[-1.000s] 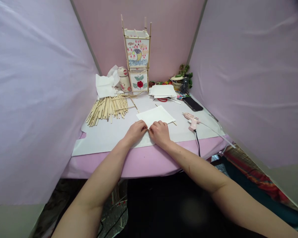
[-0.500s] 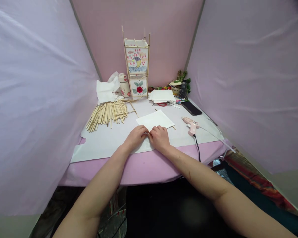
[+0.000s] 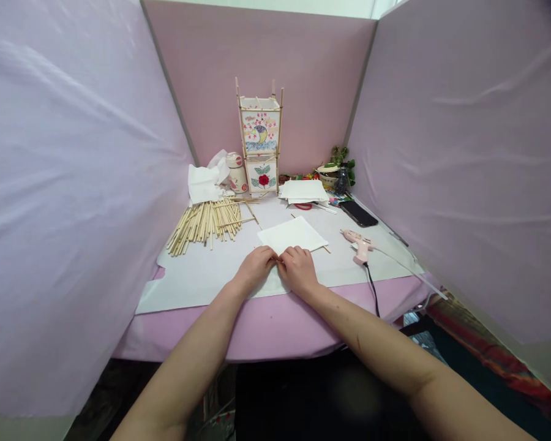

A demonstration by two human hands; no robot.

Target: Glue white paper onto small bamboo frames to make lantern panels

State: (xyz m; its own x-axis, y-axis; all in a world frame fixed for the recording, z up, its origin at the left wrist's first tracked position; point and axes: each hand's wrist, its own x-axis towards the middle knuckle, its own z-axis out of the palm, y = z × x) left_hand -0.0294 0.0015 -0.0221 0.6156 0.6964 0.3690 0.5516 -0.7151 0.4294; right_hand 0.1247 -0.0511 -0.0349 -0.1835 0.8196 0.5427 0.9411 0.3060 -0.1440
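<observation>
My left hand (image 3: 258, 264) and my right hand (image 3: 298, 267) meet at the near edge of a white sheet (image 3: 294, 234) on the table. Both are closed, with thumbs and fingertips pinched almost against each other. Whatever small thing lies between the fingertips is mostly hidden; a thin, pale bit shows there. Thin wooden stick ends (image 3: 327, 249) poke out from under the sheet at its right and far corners. To the right lies a pale pink glue gun (image 3: 362, 246) with a black cord, apart from my hands.
A heap of wooden sticks (image 3: 204, 225) lies left, before crumpled white tissue (image 3: 205, 184) and a bottle (image 3: 236, 174). Behind stands a two-tier stick-framed lantern (image 3: 261, 131) with painted panels. Stacked white sheets (image 3: 305, 190), red-handled scissors (image 3: 303, 207) and a phone (image 3: 358, 214) sit back right. Fabric walls enclose the table.
The head view has tilted up, so everything sits lower and slightly to the right in the picture. My hands stay pinched together at the sheet's near edge, with little visible movement.
</observation>
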